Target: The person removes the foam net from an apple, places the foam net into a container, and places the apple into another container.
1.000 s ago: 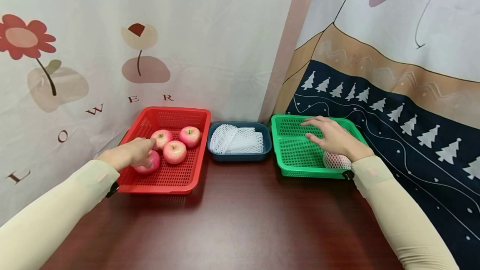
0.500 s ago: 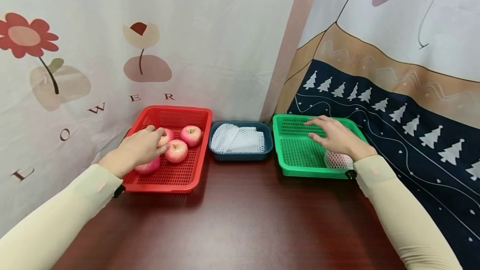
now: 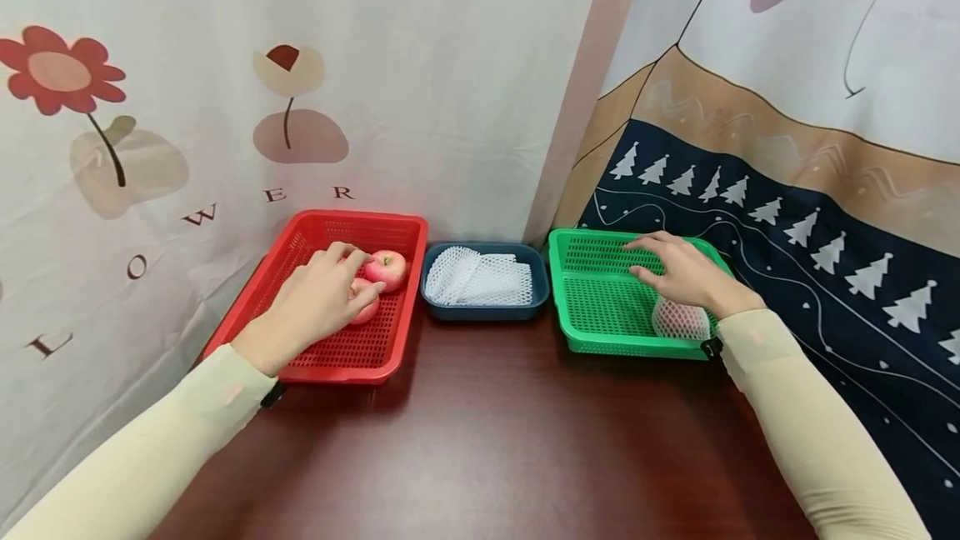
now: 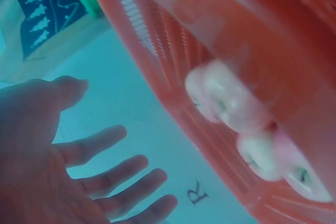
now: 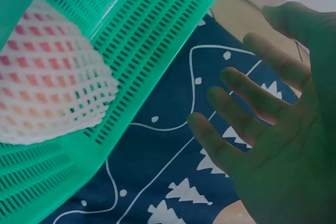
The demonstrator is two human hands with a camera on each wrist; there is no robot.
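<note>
My left hand (image 3: 311, 298) hovers over the red basket (image 3: 408, 315), its fingers spread and holding nothing. In the head view it covers part of the fruit; a pink apple (image 3: 387, 271) shows just past the fingertips, and another apple (image 3: 364, 307) lies partly behind the thumb. Several apples (image 4: 231, 98) appear inside the basket in the left wrist view. Over the green basket (image 3: 600, 307) my right hand (image 3: 678, 273) is held with loosely extended fingers, nothing in them. Below it an apple in a white foam net (image 5: 42, 72) sits in that basket's near right corner.
Between the baskets stands a dark blue tray (image 3: 543, 286) with white foam nets (image 3: 480, 277) in it. All three containers rest on a dark brown table (image 3: 487, 432). A printed curtain (image 3: 450, 90) hangs right behind them.
My left hand has lifted off the apple at the basket's left and shifted right and slightly up, fingers opening out. The right hand stays over the green basket. The head view has shifted slightly.
</note>
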